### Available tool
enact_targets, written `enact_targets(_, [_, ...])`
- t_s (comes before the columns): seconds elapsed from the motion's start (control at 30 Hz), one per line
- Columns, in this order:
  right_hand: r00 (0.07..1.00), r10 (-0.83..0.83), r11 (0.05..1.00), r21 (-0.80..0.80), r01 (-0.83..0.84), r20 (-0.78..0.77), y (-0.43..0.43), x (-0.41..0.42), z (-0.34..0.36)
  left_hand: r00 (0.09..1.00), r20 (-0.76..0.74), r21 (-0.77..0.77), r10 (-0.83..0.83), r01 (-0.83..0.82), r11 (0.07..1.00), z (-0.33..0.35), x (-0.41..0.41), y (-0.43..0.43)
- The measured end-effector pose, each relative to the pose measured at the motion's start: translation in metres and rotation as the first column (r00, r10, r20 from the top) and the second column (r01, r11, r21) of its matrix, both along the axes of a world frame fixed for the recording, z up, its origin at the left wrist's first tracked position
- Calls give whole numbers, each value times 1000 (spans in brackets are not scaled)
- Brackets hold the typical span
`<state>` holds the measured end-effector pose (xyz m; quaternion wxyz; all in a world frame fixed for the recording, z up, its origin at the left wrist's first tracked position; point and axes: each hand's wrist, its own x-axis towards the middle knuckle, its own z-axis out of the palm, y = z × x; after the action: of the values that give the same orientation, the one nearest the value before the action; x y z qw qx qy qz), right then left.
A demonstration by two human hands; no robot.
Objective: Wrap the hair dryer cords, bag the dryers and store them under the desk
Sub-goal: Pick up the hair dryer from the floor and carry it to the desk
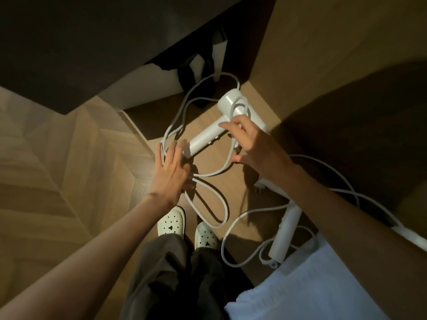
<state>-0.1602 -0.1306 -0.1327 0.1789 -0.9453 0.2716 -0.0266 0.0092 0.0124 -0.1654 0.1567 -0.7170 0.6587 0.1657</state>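
Nearest, at five o'clock, a white cloth (300,292) lies on the worktop (240,191) beside a second hair dryer (286,234) and its unwound cord (254,210). Toward centre, the left hand (172,169) rests flat on the cord loops (208,174), grip apart. The right hand (254,146) has its grip clamped on the hair dryer (208,137). Light, smooth hard plastic, it is likely best held by the handle, while the limp, springy cord could tangle. Farther, at twelve o'clock, a black bag (196,88) sits in shadow.
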Motion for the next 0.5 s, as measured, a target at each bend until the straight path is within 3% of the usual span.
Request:
enact_targets(0.13, [1000,0,1000,-19,0,0,-22,16,-21,997,-56,-8,-49,48,999,-1,2,-13])
enact_targets(0.3, [994,111,968,-228,-105,15,-37,32,-42,987,-156,-34,33,-39,999,-11,5,-23])
enact_targets(0.5, [952,148,856,-447,-259,-269,-46,44,-60,970,-204,-63,129,-145,987,-24,4,-17])
